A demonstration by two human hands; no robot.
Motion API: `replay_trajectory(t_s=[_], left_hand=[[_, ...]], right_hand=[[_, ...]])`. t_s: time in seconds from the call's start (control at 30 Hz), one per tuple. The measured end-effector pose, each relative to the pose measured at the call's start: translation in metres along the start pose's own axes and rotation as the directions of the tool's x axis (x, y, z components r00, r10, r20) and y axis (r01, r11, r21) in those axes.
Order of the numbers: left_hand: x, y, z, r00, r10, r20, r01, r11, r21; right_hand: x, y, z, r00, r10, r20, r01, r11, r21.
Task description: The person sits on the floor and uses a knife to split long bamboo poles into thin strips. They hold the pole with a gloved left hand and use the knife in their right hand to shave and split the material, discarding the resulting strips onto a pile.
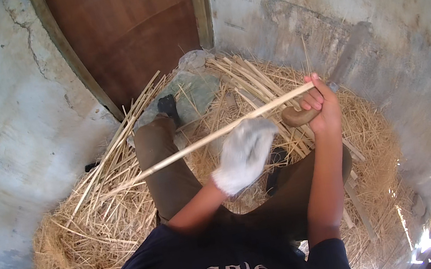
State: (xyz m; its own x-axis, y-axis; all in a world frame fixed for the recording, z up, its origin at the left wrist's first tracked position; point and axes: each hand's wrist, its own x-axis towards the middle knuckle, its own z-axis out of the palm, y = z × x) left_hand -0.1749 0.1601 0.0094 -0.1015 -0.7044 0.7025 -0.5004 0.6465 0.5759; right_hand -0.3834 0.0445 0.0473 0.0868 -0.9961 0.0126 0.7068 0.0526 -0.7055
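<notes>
My right hand (320, 98) is closed around the curved wooden handle (299, 116) of a large knife. Its broad grey blade (352, 49) points up and to the right, close to the wall. One end of a long, pale bamboo strip (194, 145) meets the thumb and fingertips of that hand. From there the strip slants down to the left across my knee. My left hand (247, 152), in a white knitted glove, is just below the middle of the strip. Motion smears its fingers, so I cannot make out whether they grip the strip.
Straw-like shavings (95, 234) cover the floor around my legs. Long split strips (109, 146) lie in a pile at the left, and more strips (251, 74) lie ahead. A brown door (129, 29) stands between stained walls (15, 128). A flat greenish stone slab (196, 89) lies before it.
</notes>
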Motion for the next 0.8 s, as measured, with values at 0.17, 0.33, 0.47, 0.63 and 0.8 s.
replay_trajectory(t_s=[0.17,0.33,0.47,0.63,0.8], left_hand=[[0.021,0.011,-0.037,0.996,-0.051,0.073,0.019,0.922,0.387],[-0.015,-0.001,-0.07,0.561,-0.572,0.598,0.601,0.779,0.181],[-0.048,-0.019,-0.08,0.459,-0.49,0.741,0.814,0.567,-0.128],[-0.067,-0.049,-0.089,0.576,-0.58,0.577,0.797,0.24,-0.555],[-0.075,-0.081,-0.091,0.59,-0.699,0.405,0.701,0.194,-0.686]], right_hand=[[0.002,-0.022,-0.02,0.993,-0.096,-0.073,0.089,0.992,-0.089],[0.004,-0.032,-0.027,0.978,-0.152,-0.14,0.13,0.979,-0.157],[0.01,-0.023,-0.028,0.828,-0.483,-0.284,0.318,0.823,-0.471],[0.004,0.005,-0.001,0.719,-0.632,-0.29,0.284,0.648,-0.707],[0.014,0.057,-0.011,0.805,-0.578,0.132,0.362,0.303,-0.882]])
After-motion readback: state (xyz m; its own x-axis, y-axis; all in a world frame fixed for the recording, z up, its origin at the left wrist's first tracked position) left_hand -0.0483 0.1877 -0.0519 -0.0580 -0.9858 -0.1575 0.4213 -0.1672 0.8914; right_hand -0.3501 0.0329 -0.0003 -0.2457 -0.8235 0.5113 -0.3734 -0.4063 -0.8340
